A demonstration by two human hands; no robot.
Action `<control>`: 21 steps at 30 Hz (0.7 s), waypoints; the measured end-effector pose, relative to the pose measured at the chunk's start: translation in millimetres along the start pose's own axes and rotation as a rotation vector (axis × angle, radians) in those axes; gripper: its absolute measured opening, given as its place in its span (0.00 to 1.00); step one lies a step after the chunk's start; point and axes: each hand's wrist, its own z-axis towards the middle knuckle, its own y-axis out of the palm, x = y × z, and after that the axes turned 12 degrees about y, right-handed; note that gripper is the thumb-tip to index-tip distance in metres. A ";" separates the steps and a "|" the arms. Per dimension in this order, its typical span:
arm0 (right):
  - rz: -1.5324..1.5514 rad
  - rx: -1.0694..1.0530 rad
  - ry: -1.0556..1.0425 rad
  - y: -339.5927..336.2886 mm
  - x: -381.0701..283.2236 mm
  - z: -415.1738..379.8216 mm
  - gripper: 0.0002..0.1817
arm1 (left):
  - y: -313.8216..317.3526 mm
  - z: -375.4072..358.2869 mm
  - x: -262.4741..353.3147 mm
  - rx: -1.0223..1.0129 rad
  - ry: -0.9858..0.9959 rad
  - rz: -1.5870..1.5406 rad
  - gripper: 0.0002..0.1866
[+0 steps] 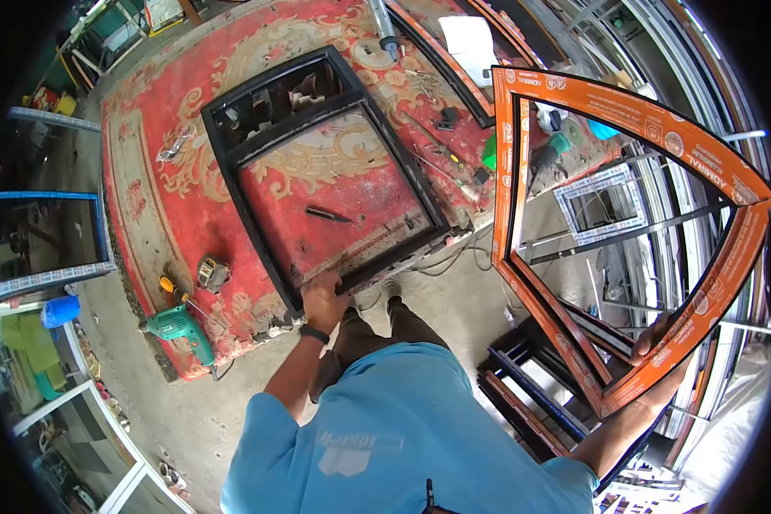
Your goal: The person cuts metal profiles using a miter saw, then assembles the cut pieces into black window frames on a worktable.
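Observation:
A black window frame (248, 201) with a crossbar lies flat on the table's red patterned carpet (158, 184). My left hand (325, 298) is closed round its near corner. A black marker-like tool (327, 213) rests on the carpet inside the frame's opening. At the right, my right hand (654, 337) grips the lower side of a frame covered in orange printed film (711, 295), held up beside the table. Part of that hand is hidden behind the orange frame.
A green drill (178, 325), an orange-handled screwdriver (173, 287) and a tape measure (212, 273) lie at the table's near left. Another orange-filmed frame (445, 64) and white paper (469, 43) are at the back. More frames (535, 385) stand low at the right.

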 end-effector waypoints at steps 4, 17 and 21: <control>-0.057 -0.071 -0.084 13.5 0.2 31.9 0.31 | -13.0 30.2 3.3 -0.176 -0.083 -0.031 0.26; -0.030 -0.641 0.275 99.2 -35.1 140.2 0.38 | -120.8 143.4 175.7 0.022 0.468 -0.406 0.49; 0.245 -0.817 0.473 185.3 -55.7 156.9 0.29 | -109.4 109.6 241.9 0.137 0.706 -0.500 0.55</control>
